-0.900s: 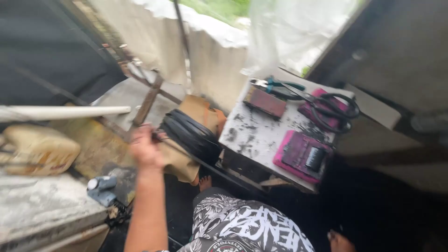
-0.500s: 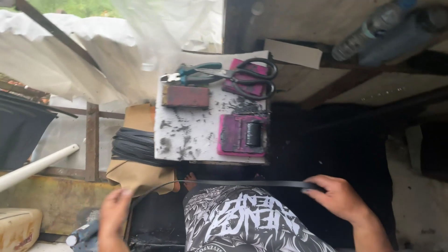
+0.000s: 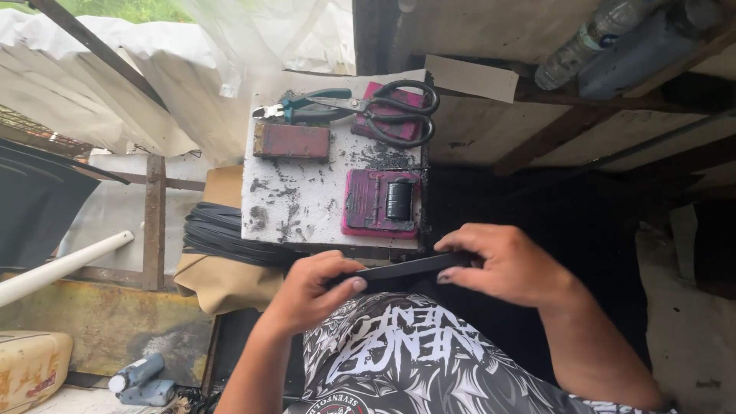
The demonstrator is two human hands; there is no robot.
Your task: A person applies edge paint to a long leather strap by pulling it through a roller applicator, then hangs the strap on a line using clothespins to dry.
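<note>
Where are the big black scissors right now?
In the head view, the scissors lie at the far right corner of the stained white board, partly on a pink pad, beside the green-handled pliers and beyond both hands.

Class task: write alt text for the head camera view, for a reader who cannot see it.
Seen from above, a person's left hand and right hand hold a flat black strip between them. Beyond stands a stained white board bearing black scissors, green-handled pliers and dark red blocks.
</note>
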